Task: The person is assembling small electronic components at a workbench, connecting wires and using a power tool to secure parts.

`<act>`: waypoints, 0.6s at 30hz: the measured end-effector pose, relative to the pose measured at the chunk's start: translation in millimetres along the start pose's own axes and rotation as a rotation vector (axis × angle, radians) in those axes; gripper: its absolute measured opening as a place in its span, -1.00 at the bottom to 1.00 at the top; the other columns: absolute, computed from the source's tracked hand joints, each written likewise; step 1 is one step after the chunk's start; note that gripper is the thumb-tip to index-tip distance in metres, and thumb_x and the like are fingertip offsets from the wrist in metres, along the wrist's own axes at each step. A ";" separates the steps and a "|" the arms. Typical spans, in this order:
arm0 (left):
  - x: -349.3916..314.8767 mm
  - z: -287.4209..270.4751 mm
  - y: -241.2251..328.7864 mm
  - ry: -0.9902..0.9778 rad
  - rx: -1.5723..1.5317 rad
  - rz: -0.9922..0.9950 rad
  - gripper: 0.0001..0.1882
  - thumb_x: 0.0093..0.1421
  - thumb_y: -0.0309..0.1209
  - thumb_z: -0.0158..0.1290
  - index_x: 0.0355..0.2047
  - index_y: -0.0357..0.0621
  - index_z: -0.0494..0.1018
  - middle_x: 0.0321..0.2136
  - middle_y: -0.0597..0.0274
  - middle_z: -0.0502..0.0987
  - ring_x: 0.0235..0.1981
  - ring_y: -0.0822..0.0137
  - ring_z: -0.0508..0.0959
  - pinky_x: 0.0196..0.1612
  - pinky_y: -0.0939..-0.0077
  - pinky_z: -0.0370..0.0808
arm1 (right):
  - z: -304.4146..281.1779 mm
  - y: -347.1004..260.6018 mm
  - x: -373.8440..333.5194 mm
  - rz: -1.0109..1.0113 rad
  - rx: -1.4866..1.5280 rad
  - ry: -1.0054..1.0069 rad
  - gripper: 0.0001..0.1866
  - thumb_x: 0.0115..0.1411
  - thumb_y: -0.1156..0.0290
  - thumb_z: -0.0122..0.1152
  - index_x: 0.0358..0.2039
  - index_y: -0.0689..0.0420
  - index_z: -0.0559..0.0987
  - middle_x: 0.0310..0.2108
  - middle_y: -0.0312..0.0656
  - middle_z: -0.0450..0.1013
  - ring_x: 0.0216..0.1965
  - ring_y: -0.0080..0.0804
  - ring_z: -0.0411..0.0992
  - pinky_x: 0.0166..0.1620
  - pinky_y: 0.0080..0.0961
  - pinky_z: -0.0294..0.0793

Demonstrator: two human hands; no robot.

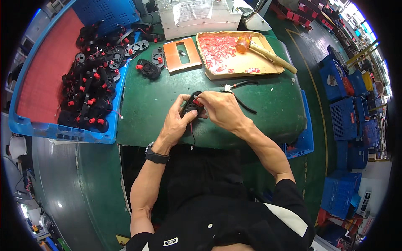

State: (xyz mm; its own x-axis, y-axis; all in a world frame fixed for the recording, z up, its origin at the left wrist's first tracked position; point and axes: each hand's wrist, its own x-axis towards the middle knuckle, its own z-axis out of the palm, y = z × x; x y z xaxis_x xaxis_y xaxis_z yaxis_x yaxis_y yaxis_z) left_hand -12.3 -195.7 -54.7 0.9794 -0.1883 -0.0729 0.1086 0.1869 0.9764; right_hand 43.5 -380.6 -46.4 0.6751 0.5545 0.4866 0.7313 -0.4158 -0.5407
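My left hand (176, 121) is closed around a black oval plastic part (185, 109) above the near side of the green table. From the part a thin wire with a small white connector (192, 147) hangs down past the table edge. My right hand (226, 109) pinches at a small red piece (197, 101) on the part's upper end; its fingertips partly cover it. Just beyond my right hand lie pliers (240, 93) with black handles, spread apart. Two similar parts, a black one (149, 69) and a grey one (158, 57), rest on the table further left.
A blue crate (63, 133) at the left holds many black parts with red pieces. Across the green table (268, 113) stand an orange box (178, 65) and a cardboard tray (247, 69) with red labels and an amber-headed mallet (268, 54). Behind is a whitish bin (197, 25).
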 end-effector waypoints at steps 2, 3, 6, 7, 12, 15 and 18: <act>3.1 7.7 3.4 0.002 0.039 0.038 -0.71 0.29 -0.52 0.07 0.00 -0.27 0.37 -0.19 0.20 0.59 -0.23 0.47 0.58 -0.07 0.55 0.50 | -6.0 4.3 1.7 0.030 0.018 -0.038 -0.89 0.28 0.46 0.18 -0.27 0.23 0.58 -0.45 -0.01 0.54 -0.42 0.00 0.54 -0.37 -0.22 0.49; 4.9 9.3 3.5 0.004 0.080 0.077 -0.76 0.29 -0.52 0.07 -0.04 -0.27 0.40 -0.21 0.23 0.58 -0.27 0.49 0.55 -0.06 0.55 0.48 | -7.9 5.8 2.4 0.058 0.035 -0.074 -0.90 0.28 0.47 0.18 -0.29 0.24 0.58 -0.44 -0.01 0.54 -0.42 0.00 0.53 -0.36 -0.22 0.49; 9.1 1.3 -10.3 0.036 0.126 0.115 -0.82 0.28 -0.50 0.09 -0.12 -0.25 0.45 -0.34 0.33 0.55 -0.40 0.59 0.46 -0.22 0.64 0.45 | -2.0 6.5 1.9 0.073 0.004 -0.063 -0.91 0.27 0.49 0.18 -0.31 0.24 0.58 -0.43 -0.01 0.54 -0.41 0.01 0.53 -0.34 -0.24 0.50; 9.7 -3.0 -10.3 0.042 0.127 0.115 -0.82 0.28 -0.50 0.09 -0.12 -0.25 0.45 -0.34 0.33 0.55 -0.40 0.59 0.46 -0.22 0.64 0.45 | 2.5 5.5 0.5 0.070 0.007 -0.065 -0.91 0.27 0.49 0.18 -0.31 0.24 0.58 -0.43 -0.01 0.54 -0.41 0.01 0.53 -0.34 -0.24 0.50; 20.6 -13.8 -12.9 0.057 0.146 -0.108 -0.83 0.26 -0.52 0.10 -0.14 -0.23 0.48 -0.39 0.39 0.56 -0.40 0.66 0.49 -0.35 0.73 0.44 | 13.2 -12.7 -0.9 0.073 -0.024 0.049 -0.94 0.26 0.51 0.20 -0.30 0.22 0.59 -0.42 -0.01 0.53 -0.40 -0.02 0.54 -0.37 -0.22 0.49; 28.1 -9.3 -22.3 0.090 0.197 0.054 -0.82 0.23 -0.55 0.08 -0.15 -0.27 0.53 -0.39 0.39 0.57 -0.44 0.61 0.50 -0.37 0.65 0.47 | 13.9 -15.3 -3.8 0.042 -0.056 0.077 -0.92 0.28 0.50 0.20 -0.26 0.21 0.61 -0.43 -0.02 0.54 -0.42 -0.03 0.54 -0.39 -0.25 0.49; 24.0 3.8 21.3 -0.035 0.250 -0.226 -0.81 0.26 -0.52 0.06 -0.14 -0.33 0.52 -0.39 0.31 0.59 -0.46 0.54 0.55 -0.36 0.56 0.55 | 3.0 -8.1 -1.5 0.041 -0.007 0.161 -0.94 0.22 0.56 0.27 -0.28 0.23 0.62 -0.45 -0.01 0.56 -0.45 -0.11 0.59 -0.42 -0.34 0.52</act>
State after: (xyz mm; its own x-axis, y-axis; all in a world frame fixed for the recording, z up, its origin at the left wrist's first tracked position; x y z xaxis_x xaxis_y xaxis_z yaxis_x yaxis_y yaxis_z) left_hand 12.9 -200.0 -34.9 0.9285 -0.2314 -0.2904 0.2731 -0.1044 0.9563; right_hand 36.3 -375.9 -44.8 0.7111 0.4147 0.5677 0.7028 -0.4413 -0.5579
